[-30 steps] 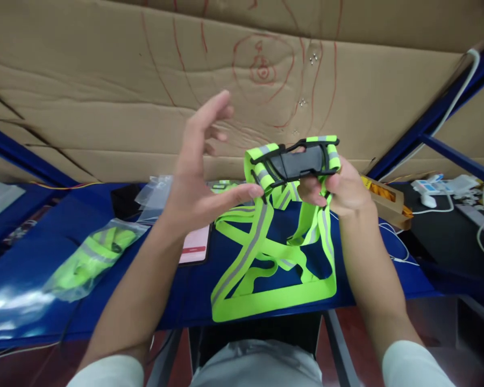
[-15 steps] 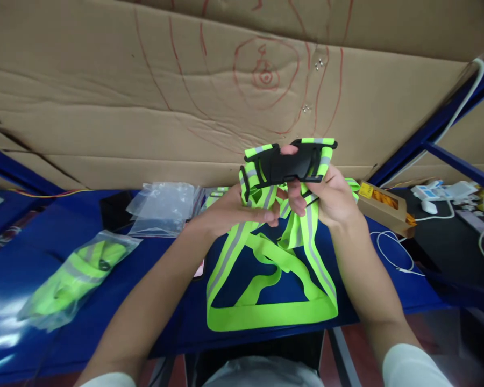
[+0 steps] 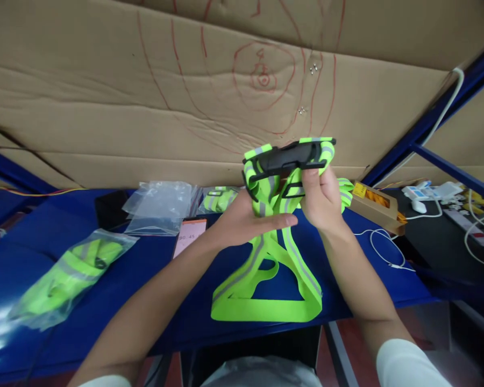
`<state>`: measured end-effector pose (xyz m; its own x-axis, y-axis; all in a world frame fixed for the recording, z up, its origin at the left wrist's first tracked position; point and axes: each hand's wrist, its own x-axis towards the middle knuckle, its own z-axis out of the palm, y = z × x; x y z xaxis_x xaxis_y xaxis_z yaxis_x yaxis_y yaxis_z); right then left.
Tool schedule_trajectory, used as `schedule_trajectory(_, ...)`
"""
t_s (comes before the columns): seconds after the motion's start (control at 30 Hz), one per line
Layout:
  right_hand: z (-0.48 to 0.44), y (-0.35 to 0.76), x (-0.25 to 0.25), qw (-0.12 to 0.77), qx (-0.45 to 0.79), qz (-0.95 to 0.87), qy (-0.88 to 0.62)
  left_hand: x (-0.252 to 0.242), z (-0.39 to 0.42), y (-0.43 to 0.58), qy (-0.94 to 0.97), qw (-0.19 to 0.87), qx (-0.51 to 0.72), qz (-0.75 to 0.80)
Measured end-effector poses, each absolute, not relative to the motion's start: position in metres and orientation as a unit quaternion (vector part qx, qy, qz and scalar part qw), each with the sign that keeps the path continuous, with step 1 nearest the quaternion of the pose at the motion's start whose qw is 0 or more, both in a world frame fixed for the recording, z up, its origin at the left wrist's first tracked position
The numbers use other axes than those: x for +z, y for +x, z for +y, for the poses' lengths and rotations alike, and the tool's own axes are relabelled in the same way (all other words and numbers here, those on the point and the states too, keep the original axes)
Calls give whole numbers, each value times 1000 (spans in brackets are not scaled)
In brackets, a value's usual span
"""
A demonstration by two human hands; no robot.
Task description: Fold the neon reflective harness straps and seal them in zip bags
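Observation:
Both my hands hold up a neon yellow-green reflective harness (image 3: 266, 310) made of grey-striped straps. Its black plastic buckle (image 3: 288, 157) is fastened and tilted at the top. My left hand (image 3: 253, 217) supports the straps under the buckle's left end, thumb stretched out to the right. My right hand (image 3: 325, 199) pinches the strap below the buckle's right end, thumb pressed against its lower edge. A black strap slider (image 3: 293, 190) sits between the hands. The harness's lower loop hangs over the blue table. Fingers behind the straps are partly hidden.
Left on the blue table (image 3: 145, 301) lies a bagged harness (image 3: 70, 277). Behind are clear plastic bags (image 3: 159, 207), a phone (image 3: 189, 235) and another bagged harness (image 3: 218, 200). An open cardboard box (image 3: 377, 207) and white cable (image 3: 389, 250) lie right. A cardboard wall (image 3: 105, 107) stands behind.
The buckle has tipped so its face is foreshortened. My left thumb now points further right, and my right fingers have drawn away from the middle. The phone is more exposed.

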<state>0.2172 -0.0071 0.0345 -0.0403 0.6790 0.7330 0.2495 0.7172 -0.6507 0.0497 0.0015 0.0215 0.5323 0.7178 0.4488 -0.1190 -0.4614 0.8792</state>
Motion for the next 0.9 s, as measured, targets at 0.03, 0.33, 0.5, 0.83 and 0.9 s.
schedule_trajectory(0.03, -8, 217, 35, 595, 173, -716, -322, 21, 2, 51, 728, 483, 440, 207)
schedule_trajectory(0.33, -4, 241, 50, 484, 337, -741, -320, 6, 16, 54, 640, 549, 485, 232)
schedule_trajectory(0.5, -5, 246, 53, 531, 332, -699, -344, 8, 21, 36, 650, 668, 322, 166)
schedule_trajectory(0.83, -11, 252, 62, 523, 457, -658, -290, 30, 31, 1, 671, 636, 346, 159)
schedule_trajectory(0.9, -11, 251, 61, 531, 448, -662, -281, 32, 31, -4, 678, 651, 320, 122)
